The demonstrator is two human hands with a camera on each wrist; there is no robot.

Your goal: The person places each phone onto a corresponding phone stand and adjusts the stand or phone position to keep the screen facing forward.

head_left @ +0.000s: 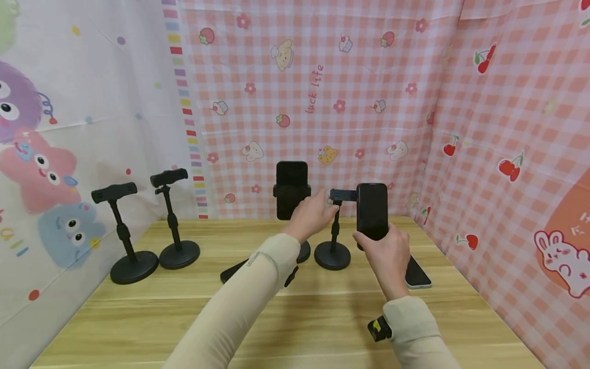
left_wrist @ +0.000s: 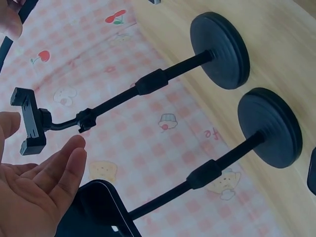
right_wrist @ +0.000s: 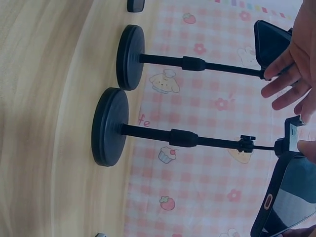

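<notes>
My right hand grips a dark smartphone by its lower part, upright beside the clamp of a black phone stand. In the right wrist view the smartphone is very near that clamp; I cannot tell whether they touch. My left hand is at the clamp's other side, fingers fairly straight and spread, thumb close to it. Just left of this hand, another smartphone sits upright in the holder of a second stand, whose base is partly covered by my sleeve.
Two more black phone stands with bare holders stand at the table's left. A phone lies right of my right hand, and another dark phone lies partly under my left forearm. Patterned cloth encloses the table.
</notes>
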